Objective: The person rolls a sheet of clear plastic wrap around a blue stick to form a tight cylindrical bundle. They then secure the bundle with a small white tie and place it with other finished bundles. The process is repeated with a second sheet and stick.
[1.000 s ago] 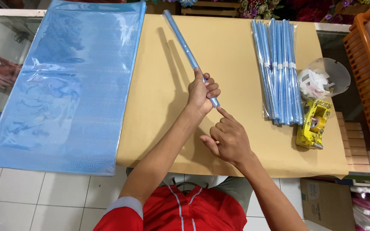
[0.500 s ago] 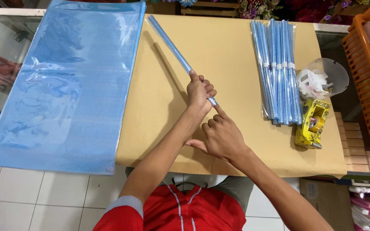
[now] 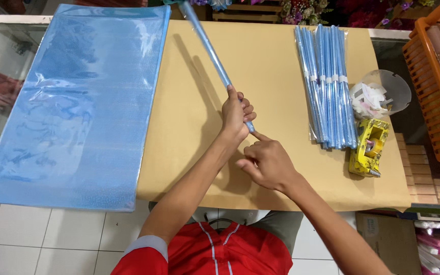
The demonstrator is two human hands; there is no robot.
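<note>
Under the fingers [image 3: 245, 109] and on all sides of them, a tan paper-covered table top [image 3: 281, 66]. Well to their left, a flat stack of clear blue sheets [image 3: 77, 102], overhanging the near edge. Just right of them, a bundle of slim blue rolls [image 3: 327, 81] in clear wrap, banded with white tape, lying lengthwise. Further right, beside the bundle's near end, a yellow tape dispenser [image 3: 368, 147]; just beyond it, a clear plastic tub [image 3: 383, 94] with white scraps inside. Far right, an orange slatted basket [image 3: 429, 91] holding rolls. Beyond, at the top edge, flowers [image 3: 306, 10]. Below right, a cardboard box [image 3: 393, 237]; below left, pale floor tiles [image 3: 26, 239].
</note>
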